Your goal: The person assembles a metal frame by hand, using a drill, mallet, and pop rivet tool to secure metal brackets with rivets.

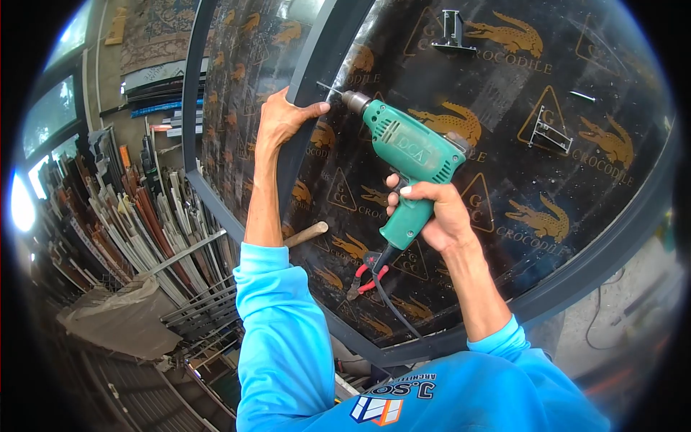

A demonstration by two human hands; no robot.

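Observation:
My right hand (444, 217) is wrapped round the handle of a green electric drill (412, 147), its fingers at the trigger. The drill points up and left, and its thin bit (329, 88) reaches the side of a dark grey metal frame bar (314, 54). My left hand (283, 119) grips that bar just below the bit, the thumb lying across the near face and the other fingers hidden behind. From the drill's base a black cord runs down past red-handled pliers (372, 278) on the dark board.
The frame surrounds a black board (497, 209) printed with crocodiles. On it lie metal brackets (452, 32) (551, 135), a small metal pin (582, 96) and a wooden handle (307, 234). Many long profiles (137, 216) stand stacked at the left.

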